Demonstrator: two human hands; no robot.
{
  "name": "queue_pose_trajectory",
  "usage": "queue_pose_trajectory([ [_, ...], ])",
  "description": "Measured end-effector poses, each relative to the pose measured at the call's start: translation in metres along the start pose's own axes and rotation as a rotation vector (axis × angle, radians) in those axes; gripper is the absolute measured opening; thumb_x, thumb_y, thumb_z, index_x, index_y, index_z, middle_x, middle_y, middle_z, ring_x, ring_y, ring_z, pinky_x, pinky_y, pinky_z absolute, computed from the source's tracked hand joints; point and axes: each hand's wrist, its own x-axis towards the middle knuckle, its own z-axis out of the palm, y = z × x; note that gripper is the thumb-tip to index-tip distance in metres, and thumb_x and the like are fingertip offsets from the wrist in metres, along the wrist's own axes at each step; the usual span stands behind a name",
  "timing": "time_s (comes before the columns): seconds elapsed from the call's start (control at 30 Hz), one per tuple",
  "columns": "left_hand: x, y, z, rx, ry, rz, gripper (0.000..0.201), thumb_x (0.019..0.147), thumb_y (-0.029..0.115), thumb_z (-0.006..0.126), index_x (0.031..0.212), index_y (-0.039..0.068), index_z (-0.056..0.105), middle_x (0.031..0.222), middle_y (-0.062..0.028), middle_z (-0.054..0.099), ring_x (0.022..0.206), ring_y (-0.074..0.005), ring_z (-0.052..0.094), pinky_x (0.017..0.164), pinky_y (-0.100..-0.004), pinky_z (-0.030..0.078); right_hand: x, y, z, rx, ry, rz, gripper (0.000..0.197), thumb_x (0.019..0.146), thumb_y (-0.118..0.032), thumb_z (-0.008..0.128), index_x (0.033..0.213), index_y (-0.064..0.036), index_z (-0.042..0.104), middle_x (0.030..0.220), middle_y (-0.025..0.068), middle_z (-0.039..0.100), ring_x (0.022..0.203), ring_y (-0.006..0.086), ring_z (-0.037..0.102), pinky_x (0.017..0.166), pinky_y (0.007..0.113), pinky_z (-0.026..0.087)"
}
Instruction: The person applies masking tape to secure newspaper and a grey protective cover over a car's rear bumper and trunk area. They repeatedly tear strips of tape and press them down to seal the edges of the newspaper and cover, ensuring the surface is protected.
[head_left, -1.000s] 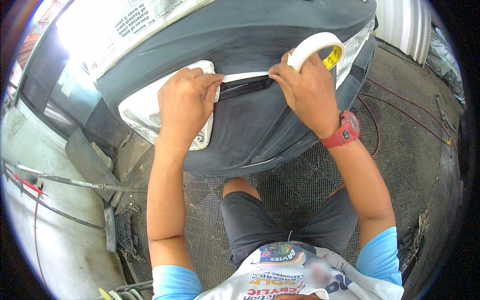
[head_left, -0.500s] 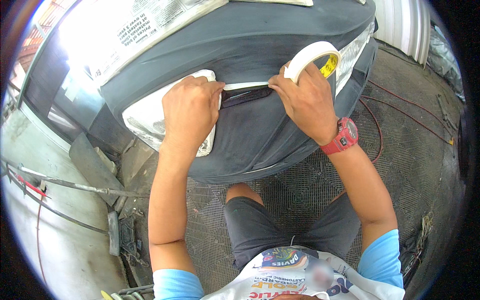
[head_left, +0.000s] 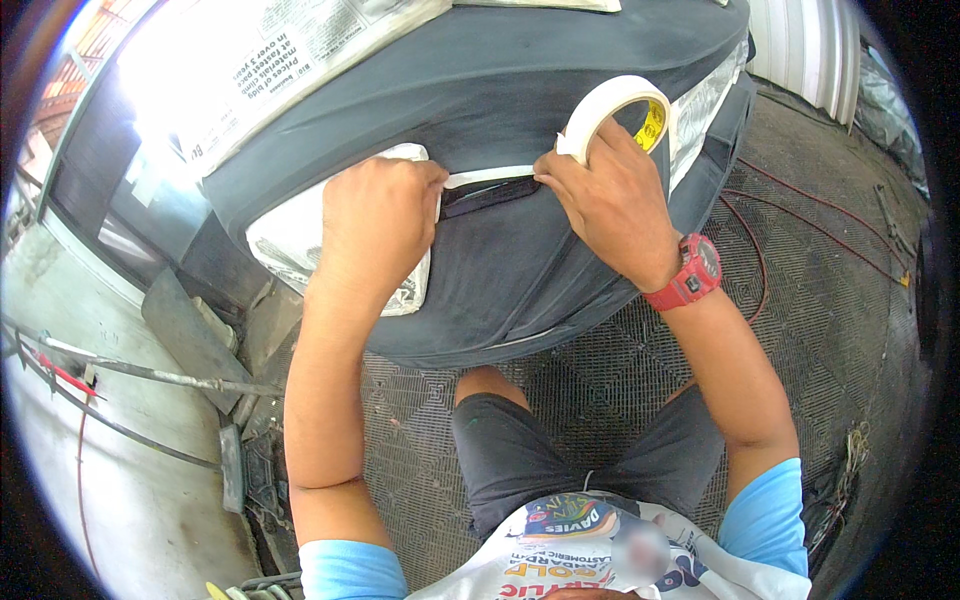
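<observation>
A short strip of white masking tape (head_left: 490,176) stretches between my two hands along the upper edge of a dark recess (head_left: 488,197) in a car's dark grey front panel (head_left: 470,110). My left hand (head_left: 380,205) pinches the strip's left end, beside a headlight covered in masking paper (head_left: 290,232). The strip's other end is pinched by my right hand (head_left: 615,195), which also carries the masking tape roll (head_left: 600,112) against the back of its fingers. My fingertips hide both ends of the strip.
Newspaper (head_left: 300,75) covers the car above the panel. Red hoses (head_left: 800,205) lie on the dark patterned floor mat (head_left: 590,430) at right. Left, a loose dark panel (head_left: 190,325) and rods (head_left: 165,372) stand near a pale wall (head_left: 100,480).
Both hands stay at the recess with the strip between them. The tape roll and right hand have shifted slightly left, and my left forearm has swung a little outward.
</observation>
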Motion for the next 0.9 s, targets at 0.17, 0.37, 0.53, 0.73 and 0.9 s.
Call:
queue_pose_trajectory([
  [0.17, -0.006, 0.006, -0.027, -0.001, -0.096, -0.045, 0.021, 0.098, 0.018, 0.077, 0.116, 0.01, 0.086, 0.089, -0.0213, 0.08, 0.084, -0.0409, 0.077, 0.08, -0.0529, 0.059, 0.0, 0.005, -0.006, 0.022, -0.054, 0.028, 0.021, 0.086, -0.019, 0.084, 0.101, -0.006, 0.078, 0.099, 0.0163, 0.067, 0.107, 0.0364, 0.066, 0.089, 0.048, 0.055],
  [0.37, -0.014, 0.004, -0.01, -0.106, 0.065, -0.065, 0.022, 0.1, 0.017, 0.075, 0.12, 0.011, 0.083, 0.08, -0.019, 0.076, 0.08, -0.04, 0.076, 0.075, -0.0524, 0.057, -0.001, 0.01, -0.008, 0.044, -0.078, 0.028, 0.03, 0.084, -0.026, 0.089, 0.104, -0.0081, 0.077, 0.1, 0.0157, 0.067, 0.108, 0.0368, 0.066, 0.09, 0.048, 0.056],
  [0.53, -0.017, 0.003, 0.009, -0.083, 0.031, -0.094, 0.023, 0.101, 0.019, 0.074, 0.122, 0.012, 0.082, 0.078, -0.0172, 0.074, 0.077, -0.0389, 0.075, 0.072, -0.0515, 0.056, 0.0, 0.012, -0.012, 0.107, -0.051, 0.049, 0.033, 0.084, -0.028, 0.089, 0.107, -0.0093, 0.075, 0.1, 0.0144, 0.067, 0.109, 0.037, 0.066, 0.09, 0.05, 0.056],
  [0.73, -0.018, 0.005, 0.017, -0.102, 0.095, -0.105, 0.02, 0.102, 0.023, 0.078, 0.118, 0.013, 0.084, 0.076, -0.0151, 0.073, 0.073, -0.0367, 0.073, 0.069, -0.0499, 0.055, 0.007, 0.016, -0.012, 0.108, -0.066, 0.064, 0.018, 0.089, -0.017, 0.084, 0.101, -0.0074, 0.075, 0.098, 0.0154, 0.066, 0.105, 0.0378, 0.067, 0.087, 0.049, 0.056],
  [0.9, -0.014, -0.006, 0.018, -0.095, 0.111, -0.036, 0.018, 0.102, 0.026, 0.079, 0.113, 0.014, 0.086, 0.076, -0.0138, 0.073, 0.071, -0.0351, 0.073, 0.068, -0.0484, 0.054, 0.028, 0.01, -0.015, 0.039, -0.005, 0.047, 0.009, 0.091, -0.012, 0.078, 0.098, -0.0069, 0.075, 0.097, 0.0165, 0.066, 0.102, 0.0376, 0.067, 0.085, 0.049, 0.056],
])
